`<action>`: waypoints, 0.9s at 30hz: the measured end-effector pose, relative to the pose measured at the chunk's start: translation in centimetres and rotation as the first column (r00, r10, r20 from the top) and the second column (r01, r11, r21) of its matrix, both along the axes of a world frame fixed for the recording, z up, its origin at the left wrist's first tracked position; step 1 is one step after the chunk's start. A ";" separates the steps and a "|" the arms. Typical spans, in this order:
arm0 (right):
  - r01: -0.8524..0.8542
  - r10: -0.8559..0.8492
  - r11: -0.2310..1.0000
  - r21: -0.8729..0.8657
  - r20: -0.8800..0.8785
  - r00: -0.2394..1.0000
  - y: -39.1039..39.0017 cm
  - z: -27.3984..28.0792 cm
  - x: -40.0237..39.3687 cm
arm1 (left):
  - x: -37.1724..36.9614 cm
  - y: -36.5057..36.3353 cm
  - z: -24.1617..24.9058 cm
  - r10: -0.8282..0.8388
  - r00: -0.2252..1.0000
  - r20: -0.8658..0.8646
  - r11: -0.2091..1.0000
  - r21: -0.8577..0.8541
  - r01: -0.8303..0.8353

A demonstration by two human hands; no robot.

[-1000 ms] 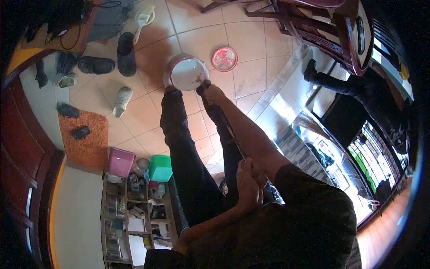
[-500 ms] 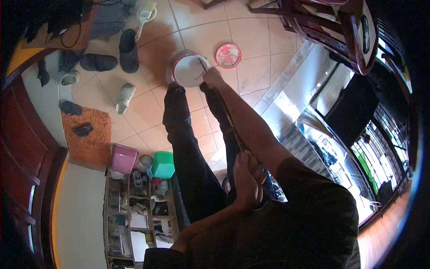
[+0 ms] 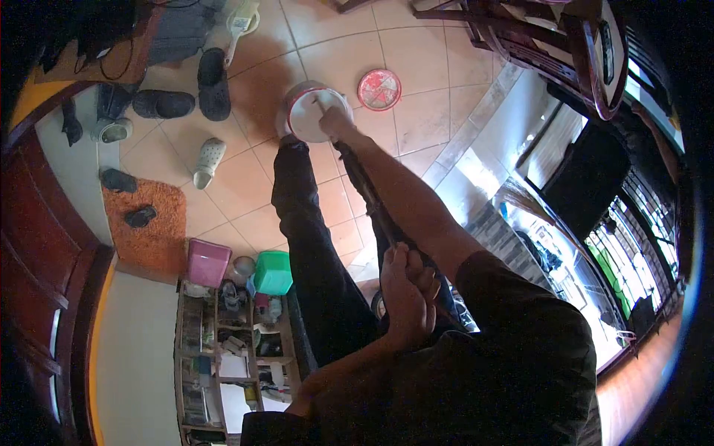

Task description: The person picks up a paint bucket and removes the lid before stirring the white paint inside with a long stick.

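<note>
Between my feet stands a round bucket (image 3: 291, 100) with a red-edged rim, holding a white liquid that looks like paint (image 3: 303, 123). My right hand (image 3: 338, 125) reaches over the bucket's right side, closed round the lower part of a long thin stick (image 3: 320, 105). The stick's lower end shows against the white. Higher up, near my lap, my left hand (image 3: 407, 293) is wrapped round the stick's upper part. My right forearm hides some of its length. A round lid (image 3: 379, 90) smeared red and white lies on the tiles right of the bucket.
Dark slippers (image 3: 165, 104) and a pale clog (image 3: 209, 163) lie on the left, near an orange mat (image 3: 145, 223). A paintbrush (image 3: 239, 27) rests at the top left. Below are a pink tub (image 3: 207, 262), a green tub (image 3: 273, 272) and a shelf rack (image 3: 216, 334). Wooden furniture (image 3: 587, 67) stands upper right.
My right hand has moved left, further over the bucket. The stick's lower end has shifted from near the right rim toward the middle. My left hand has moved slightly up and left.
</note>
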State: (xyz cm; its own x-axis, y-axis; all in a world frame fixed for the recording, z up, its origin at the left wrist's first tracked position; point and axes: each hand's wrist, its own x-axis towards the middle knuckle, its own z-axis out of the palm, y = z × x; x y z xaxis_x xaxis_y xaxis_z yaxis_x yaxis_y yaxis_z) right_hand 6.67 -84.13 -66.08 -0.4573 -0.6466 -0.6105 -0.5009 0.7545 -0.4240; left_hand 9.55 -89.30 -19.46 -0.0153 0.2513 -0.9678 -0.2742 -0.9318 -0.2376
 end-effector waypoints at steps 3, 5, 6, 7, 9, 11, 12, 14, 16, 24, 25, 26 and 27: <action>-0.460 0.442 0.886 -0.065 -0.183 0.878 0.4 -3.0 3.6 | 2.7 2.2 0.0 0.075 0.997 -0.013 0.996 0.059 -0.074; -0.439 0.442 0.896 -0.068 0.039 0.896 2.8 -1.8 6.1 | 3.1 2.7 0.2 0.055 0.997 -0.054 0.993 0.103 -0.050; -0.265 0.242 0.959 -0.103 -0.199 0.950 4.1 -1.3 5.4 | 3.1 2.6 0.1 0.039 0.995 -0.095 0.991 0.132 -0.027; 0.053 -0.080 0.978 -0.201 -0.125 0.989 3.5 1.4 3.1 | 2.6 2.4 0.3 0.039 0.994 -0.103 0.991 0.131 -0.025; 0.635 -0.654 0.590 -0.499 0.167 0.738 2.2 7.1 -1.7 | 0.9 2.2 0.6 -0.087 0.996 0.022 0.995 0.054 0.085; 0.138 -0.167 0.983 -0.122 -0.279 0.946 0.7 3.0 -1.9 | 0.7 1.4 0.2 -0.061 0.998 0.034 0.998 0.029 0.060; -0.042 0.056 0.998 0.048 -0.368 0.928 0.0 0.8 -1.2 | 0.5 1.2 -0.3 -0.028 0.999 0.026 1.000 -0.008 0.029; -0.198 0.154 0.976 -0.095 -0.344 0.926 -1.2 -2.7 3.2 | 1.9 1.7 -0.3 -0.011 1.000 0.024 1.000 -0.012 0.011; -0.372 0.373 0.927 0.047 -0.019 0.928 -2.5 0.7 5.1 | 3.6 2.6 -0.5 0.087 0.995 0.059 0.996 0.019 -0.088; 0.799 -0.788 0.601 -0.024 0.148 0.597 0.4 6.9 -1.9 | 2.2 2.0 0.1 -0.009 0.999 0.044 0.998 0.061 0.006; 0.775 -0.768 0.631 -0.043 0.107 0.631 -0.3 4.7 -0.5 | 2.0 1.7 -0.2 0.000 1.000 0.019 1.000 0.014 -0.001; 0.749 -0.746 0.660 -0.060 0.064 0.662 -0.9 2.6 0.8 | 1.6 1.6 -0.3 0.012 0.990 0.144 1.000 -0.012 -0.011; 0.252 -0.265 0.962 -0.105 -0.145 0.953 -1.1 0.2 3.5 | 2.1 1.9 -0.1 0.013 0.989 0.144 1.000 -0.017 -0.011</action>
State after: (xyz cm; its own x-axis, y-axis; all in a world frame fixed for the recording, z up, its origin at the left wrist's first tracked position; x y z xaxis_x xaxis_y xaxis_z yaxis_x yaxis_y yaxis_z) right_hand 10.13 -85.27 -65.88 -0.7010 -0.5392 -0.4667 -0.3583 0.8321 -0.4233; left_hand 11.61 -87.43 -19.57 0.1221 0.2361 -0.9640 -0.2271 -0.9389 -0.2587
